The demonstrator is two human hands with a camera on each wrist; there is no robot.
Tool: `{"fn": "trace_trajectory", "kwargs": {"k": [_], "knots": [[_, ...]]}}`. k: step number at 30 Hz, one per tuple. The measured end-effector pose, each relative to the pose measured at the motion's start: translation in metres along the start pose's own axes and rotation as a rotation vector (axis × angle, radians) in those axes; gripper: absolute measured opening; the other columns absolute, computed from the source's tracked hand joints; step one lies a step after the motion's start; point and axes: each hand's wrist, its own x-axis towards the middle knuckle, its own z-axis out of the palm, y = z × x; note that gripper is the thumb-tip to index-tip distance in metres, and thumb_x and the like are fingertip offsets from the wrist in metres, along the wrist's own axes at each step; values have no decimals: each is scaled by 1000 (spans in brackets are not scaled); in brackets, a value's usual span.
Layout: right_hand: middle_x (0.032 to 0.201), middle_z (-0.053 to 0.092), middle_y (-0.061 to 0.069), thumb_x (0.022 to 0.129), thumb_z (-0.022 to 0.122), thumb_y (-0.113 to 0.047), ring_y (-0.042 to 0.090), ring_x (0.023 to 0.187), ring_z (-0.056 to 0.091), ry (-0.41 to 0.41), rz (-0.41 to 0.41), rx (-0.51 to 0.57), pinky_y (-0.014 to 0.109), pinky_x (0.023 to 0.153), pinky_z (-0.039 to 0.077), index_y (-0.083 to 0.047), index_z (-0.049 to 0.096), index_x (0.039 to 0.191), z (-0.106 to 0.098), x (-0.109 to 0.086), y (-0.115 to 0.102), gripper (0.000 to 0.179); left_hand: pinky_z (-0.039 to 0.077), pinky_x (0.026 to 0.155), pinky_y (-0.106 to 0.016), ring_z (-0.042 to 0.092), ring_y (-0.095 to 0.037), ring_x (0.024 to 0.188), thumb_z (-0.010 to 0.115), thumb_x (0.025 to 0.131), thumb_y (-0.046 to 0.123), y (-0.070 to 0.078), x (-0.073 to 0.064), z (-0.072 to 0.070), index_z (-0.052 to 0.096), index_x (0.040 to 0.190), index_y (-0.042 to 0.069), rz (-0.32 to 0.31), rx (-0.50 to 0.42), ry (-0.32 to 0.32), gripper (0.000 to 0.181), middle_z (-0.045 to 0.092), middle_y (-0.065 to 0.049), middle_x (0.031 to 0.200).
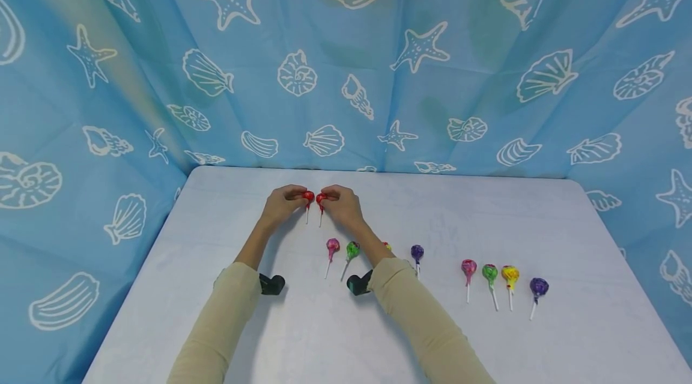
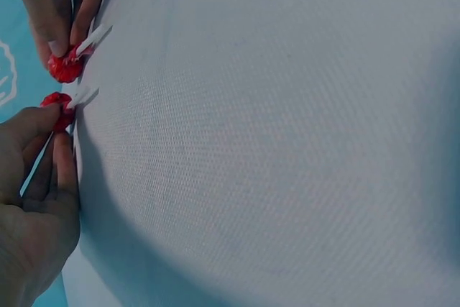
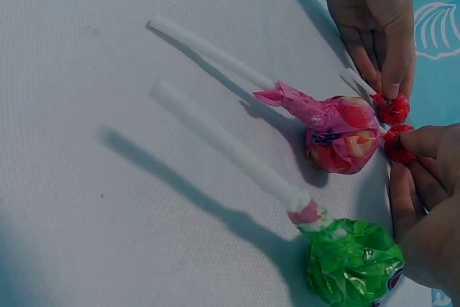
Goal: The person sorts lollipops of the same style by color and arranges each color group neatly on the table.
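Near the far edge of the table, my left hand [image 1: 282, 204] pinches a red lollipop [image 1: 308, 196] by its wrapped head, its white stick pointing toward me. Just right of it, my right hand [image 1: 343, 206] pinches a second red lollipop [image 1: 321, 198] the same way. The two red heads sit side by side with a narrow gap, which also shows in the left wrist view. Closer to me lie a pink lollipop [image 1: 333, 245] and a green lollipop [image 1: 352, 250]; in the right wrist view both loom large in front of the hands.
My right forearm partly covers a yellow lollipop [image 1: 387, 246], with a purple lollipop [image 1: 417, 253] beside it. Farther right lies another row: pink [image 1: 468, 267], green [image 1: 489, 273], yellow [image 1: 510, 274] and purple lollipops [image 1: 538, 288]. A blue shell-patterned curtain [image 1: 367, 71] hangs behind the white table [image 1: 611, 324].
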Motion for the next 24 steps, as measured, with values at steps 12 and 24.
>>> {"fn": "trace_trajectory", "kwargs": {"k": [12,24], "knots": [[113,70,6,95,67,-9,21,105,65,1,-1,-9,30,92,52,-8,69,121,0,3,-1,25,41,106,-45,57,-31,121,66,96,16,2,0,-2,63,131,3,2,3,-1,38,65,-16,125],[119,68,9,94,69,-10,22,111,64,-8,20,4,31,94,51,-7,67,124,0,1,0,31,40,107,-44,56,-30,123,64,97,15,-4,3,-1,60,136,4,-16,-36,3,41,64,-16,127]]}}
